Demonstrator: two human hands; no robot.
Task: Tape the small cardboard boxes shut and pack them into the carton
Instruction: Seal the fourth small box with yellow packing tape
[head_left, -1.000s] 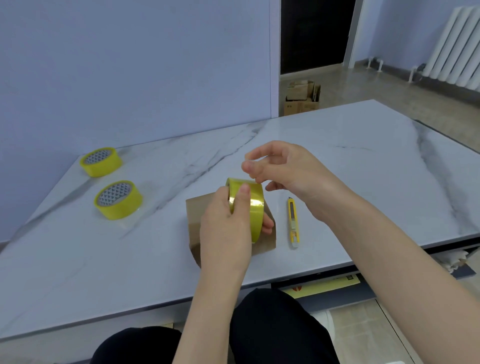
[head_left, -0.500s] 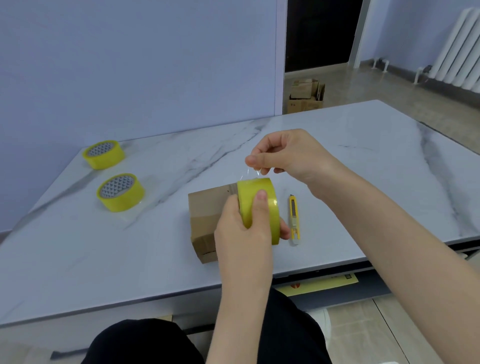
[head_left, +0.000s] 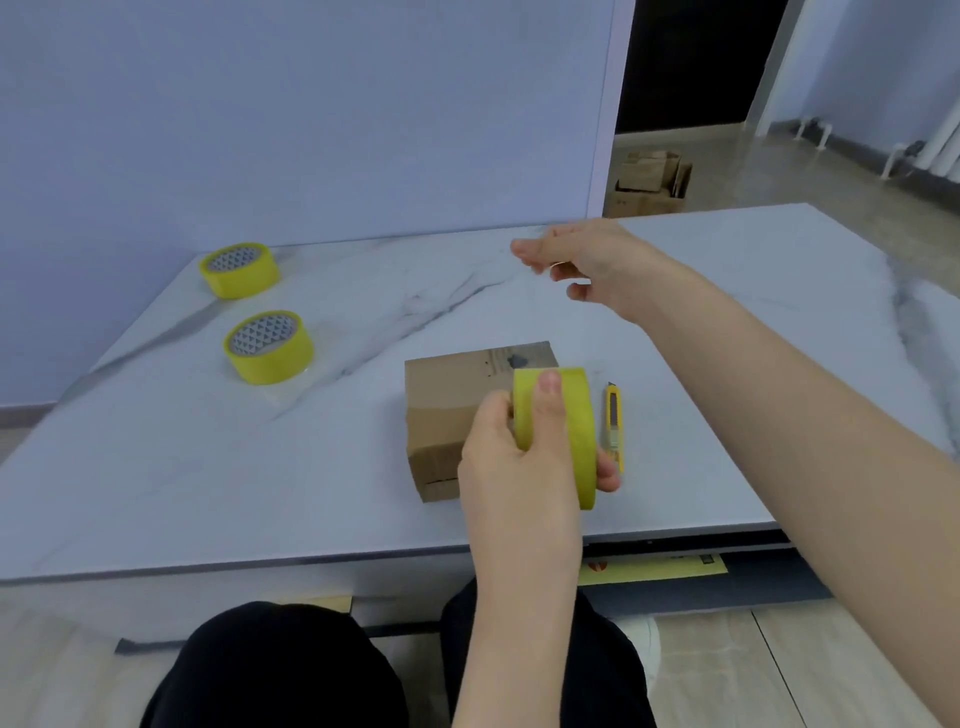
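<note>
A small brown cardboard box (head_left: 452, 400) lies on the marble table (head_left: 208, 467) near its front edge. My left hand (head_left: 514, 457) grips a yellow tape roll (head_left: 571, 431) on edge, just in front of the box and to its right. My right hand (head_left: 587, 265) is raised above and beyond the box, thumb and fingers pinched together; a clear tape strip between it and the roll is too faint to make out. No carton for packing shows on the table.
Two more yellow tape rolls (head_left: 270, 345) (head_left: 240, 268) lie flat at the table's left. A yellow utility knife (head_left: 614, 423) lies right of the box. Open cardboard boxes (head_left: 649, 182) stand on the floor beyond the table. My knees are under the front edge.
My right hand has risen up and away from the roll. The left hand with the roll has shifted slightly right, off the top of the box, uncovering more of it.
</note>
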